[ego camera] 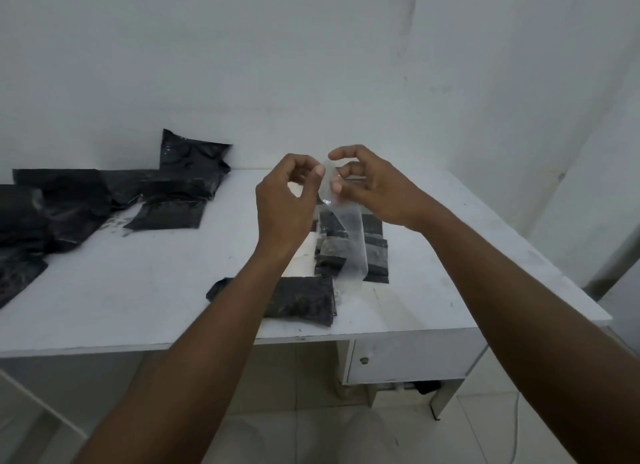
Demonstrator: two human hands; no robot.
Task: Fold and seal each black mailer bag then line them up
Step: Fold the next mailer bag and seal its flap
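Both hands are raised above the white table [138,290]. My left hand [284,200] and my right hand [374,190] pinch the top of a clear plastic strip [353,242] that hangs down between them. Below my left forearm lies a folded black mailer bag [304,301] near the table's front edge. Behind the strip, several small folded black bags [375,252] lie side by side. A loose pile of unfolded black mailer bags [104,200] covers the table's left and back left.
A white wall stands right behind the table. Under the table's right end is a white cabinet door with a knob [363,360]. The floor below is pale tile.
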